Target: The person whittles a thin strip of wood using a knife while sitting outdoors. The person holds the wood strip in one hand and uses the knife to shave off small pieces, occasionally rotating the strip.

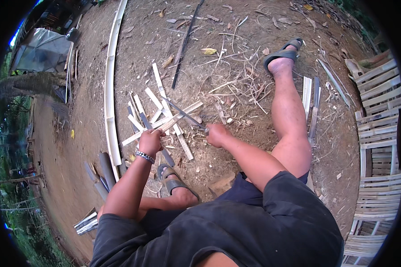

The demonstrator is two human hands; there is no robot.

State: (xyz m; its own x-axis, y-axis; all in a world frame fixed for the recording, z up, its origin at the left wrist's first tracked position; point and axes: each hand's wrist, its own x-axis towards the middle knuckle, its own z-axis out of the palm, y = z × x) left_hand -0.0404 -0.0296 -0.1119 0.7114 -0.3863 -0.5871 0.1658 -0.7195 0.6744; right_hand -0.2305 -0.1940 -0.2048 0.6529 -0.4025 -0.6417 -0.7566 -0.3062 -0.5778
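My right hand [217, 135] is closed around the handle of a long, narrow-bladed knife [194, 120]. Its blade points up and to the left. My left hand [150, 141], with a chain bracelet at the wrist, is closed on a pale split bamboo strip [192, 107], which slants up to the right. Blade and strip cross in this view; whether they touch, I cannot tell. Beneath them, several cut bamboo strips [180, 140] lie crisscrossed on the dirt.
Along the left lies a long split bamboo pole [110, 84]. A dark strip [187, 42] lies farther ahead. Thin shavings [249, 84] litter the ground beside my sandaled right foot [283, 55]. A slatted bamboo structure [378, 129] stands at the right. Dark bamboo pieces [106, 169] lie at the left.
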